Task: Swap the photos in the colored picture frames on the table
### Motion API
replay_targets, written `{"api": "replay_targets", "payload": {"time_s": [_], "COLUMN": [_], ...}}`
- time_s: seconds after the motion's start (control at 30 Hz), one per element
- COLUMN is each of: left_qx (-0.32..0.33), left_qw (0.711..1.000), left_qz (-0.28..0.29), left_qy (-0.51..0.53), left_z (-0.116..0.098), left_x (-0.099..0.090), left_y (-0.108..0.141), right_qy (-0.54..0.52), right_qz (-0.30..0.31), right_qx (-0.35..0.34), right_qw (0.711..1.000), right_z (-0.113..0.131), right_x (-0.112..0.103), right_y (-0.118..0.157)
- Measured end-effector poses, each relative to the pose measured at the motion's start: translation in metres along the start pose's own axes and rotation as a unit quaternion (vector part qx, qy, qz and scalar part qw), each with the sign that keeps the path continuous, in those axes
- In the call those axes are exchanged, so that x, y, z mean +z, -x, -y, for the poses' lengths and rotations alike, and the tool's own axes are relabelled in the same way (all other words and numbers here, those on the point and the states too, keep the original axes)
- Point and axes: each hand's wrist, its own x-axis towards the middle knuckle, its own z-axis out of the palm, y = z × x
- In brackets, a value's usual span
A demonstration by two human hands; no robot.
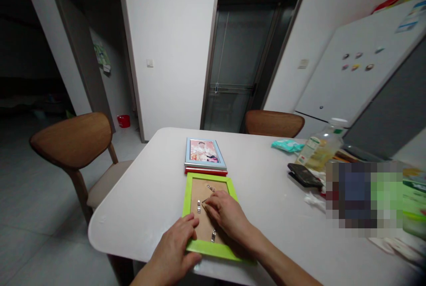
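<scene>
A lime-green picture frame (pixel 188 195) lies face down near the table's front edge, its brown backing board (pixel 197 226) showing. Several small metal pieces sit on the board, among them one left of centre (pixel 199 206) and one near the bottom (pixel 213 235). My left hand (pixel 175 244) grips the frame's lower left corner, fingers over the left side and thumb at the near edge. Over the middle of the board, my right hand (pixel 228 213) is closed in a pinch. A thin dark piece (pixel 204 201) shows at its fingertips; its kind is unclear.
Beyond the green frame, a light-blue framed photo (pixel 204 153) lies on a red frame (pixel 206 172). On the white table's (pixel 143 206) right are a bottle (pixel 321 144), a black phone-like object (pixel 304 175), a teal packet (pixel 286 145) and clutter. Wooden chairs stand left (pixel 75 139) and behind (pixel 274 122).
</scene>
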Motion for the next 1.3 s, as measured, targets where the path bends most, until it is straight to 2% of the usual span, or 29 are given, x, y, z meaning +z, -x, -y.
{"api": "replay_targets", "payload": {"time_s": [0.07,0.2,0.37,0.57,0.63,0.8,0.9,1.13,1.3], "left_qx": [-0.001,0.003,0.017,0.02,0.011,0.005,0.0,0.002,0.013], "left_qw": [1.0,1.0,1.0,0.999,0.999,1.0,1.0,1.0,1.0], "left_qz": [0.0,0.001,-0.015,-0.02,-0.015,0.0,0.003,-0.007,-0.016], "left_qy": [0.004,0.009,0.018,0.029,0.025,0.013,0.008,0.016,0.018], "left_z": [-0.001,0.0,0.004,0.002,0.002,0.001,0.0,0.002,0.005], "left_x": [-0.001,-0.001,0.001,0.002,0.001,-0.001,-0.001,0.001,0.003], "left_y": [0.0,0.0,0.0,0.0,0.0,0.0,0.0,0.0,-0.001], "right_qy": [0.016,0.024,0.0,-0.043,-0.053,-0.002,0.021,0.048,0.039], "right_qz": [0.015,0.008,0.016,0.022,0.013,-0.055,-0.054,-0.064,-0.06], "right_qx": [0.004,0.014,-0.012,-0.053,-0.052,0.068,0.101,0.128,0.11], "right_qw": [1.0,1.0,1.0,0.997,0.997,0.996,0.993,0.989,0.991], "right_z": [0.011,0.019,0.024,0.028,0.023,-0.011,-0.031,-0.047,-0.047], "right_x": [0.006,0.02,0.029,0.03,0.027,0.015,0.015,0.023,0.026], "right_y": [-0.01,-0.022,-0.021,-0.017,-0.017,-0.028,-0.036,-0.047,-0.054]}}
